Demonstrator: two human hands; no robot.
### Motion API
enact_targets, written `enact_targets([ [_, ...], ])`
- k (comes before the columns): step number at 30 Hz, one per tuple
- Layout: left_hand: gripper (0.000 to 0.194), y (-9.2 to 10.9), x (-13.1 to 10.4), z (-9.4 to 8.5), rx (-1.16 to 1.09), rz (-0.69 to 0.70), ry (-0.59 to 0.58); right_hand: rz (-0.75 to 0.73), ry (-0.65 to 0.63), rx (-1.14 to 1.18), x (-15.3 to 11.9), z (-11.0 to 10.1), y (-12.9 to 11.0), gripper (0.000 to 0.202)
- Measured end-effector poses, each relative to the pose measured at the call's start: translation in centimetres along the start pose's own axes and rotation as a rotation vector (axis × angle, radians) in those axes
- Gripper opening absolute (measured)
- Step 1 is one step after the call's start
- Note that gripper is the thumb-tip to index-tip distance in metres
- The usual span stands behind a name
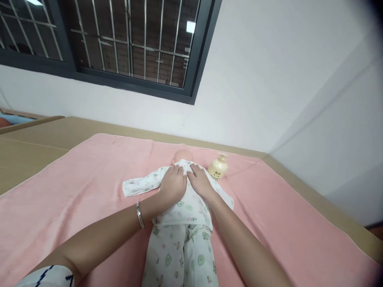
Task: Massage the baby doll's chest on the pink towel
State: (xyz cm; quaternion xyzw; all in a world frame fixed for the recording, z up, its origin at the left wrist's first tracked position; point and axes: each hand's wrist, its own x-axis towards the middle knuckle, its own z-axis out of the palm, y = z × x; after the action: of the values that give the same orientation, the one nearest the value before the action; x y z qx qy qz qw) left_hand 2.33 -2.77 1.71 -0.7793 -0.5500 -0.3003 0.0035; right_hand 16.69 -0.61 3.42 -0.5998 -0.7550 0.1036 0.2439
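Observation:
A baby doll [191,205] in white printed pajamas lies stretched out, its bald head [183,154] at the far end and its legs toward me. No facial features show. My left hand [173,183] rests flat on the left of the upper torso, fingers pointing away from me. Beside it, my right hand [201,181] lies flat on the right of the torso, fingers slightly spread. Both palms press on the shirt and hold nothing. One sleeve [142,185] extends out to the left; the other sleeve [226,196] shows partly past my right forearm.
A pale yellow pump bottle [218,166] is on the pink blanket [98,183], right of the doll's head. The blanket covers a wooden surface [42,133]. Behind stand a white wall [239,87] and a barred, dark-framed window [128,44].

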Motion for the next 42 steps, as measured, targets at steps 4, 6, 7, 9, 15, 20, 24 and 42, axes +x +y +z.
enact_targets([
  [4, 0.044, -0.3, 0.5, -0.2, -0.083, 0.022, -0.035, -0.053, -0.001, -0.001, -0.1, -0.4, 0.0, 0.032],
  [6, 0.046, -1.0, 1.2, -0.3, -0.138, -0.009, -0.079, -0.023, 0.024, -0.046, -0.7, -0.4, -1.0, 0.033],
  [7, 0.047, -1.4, 1.5, -0.4, -0.156, -0.026, -0.098, -0.006, 0.037, -0.075, -1.0, -0.3, -1.5, 0.034],
  [9, 0.05, -1.9, 2.0, -0.5, -0.169, -0.042, -0.127, 0.006, 0.05, -0.119, -1.7, 0.0, -2.6, 0.038],
  [15, 0.05, -1.2, 0.9, -0.4, -0.084, -0.011, -0.101, -0.084, 0.025, -0.037, -1.5, -0.2, -2.5, 0.04],
  [20, 0.047, 0.1, -0.1, -0.1, -0.019, 0.052, -0.02, -0.091, -0.03, -0.056, 0.0, -0.6, -0.4, 0.039],
  [24, 0.045, -1.2, 1.0, -0.3, -0.119, 0.052, -0.088, -0.019, -0.033, -0.171, -1.0, -0.5, -1.9, 0.042],
  [42, 0.046, -1.3, 0.6, 0.3, -0.103, 0.0, -0.022, -0.095, 0.017, -0.08, 0.1, 0.1, -0.7, 0.034],
])
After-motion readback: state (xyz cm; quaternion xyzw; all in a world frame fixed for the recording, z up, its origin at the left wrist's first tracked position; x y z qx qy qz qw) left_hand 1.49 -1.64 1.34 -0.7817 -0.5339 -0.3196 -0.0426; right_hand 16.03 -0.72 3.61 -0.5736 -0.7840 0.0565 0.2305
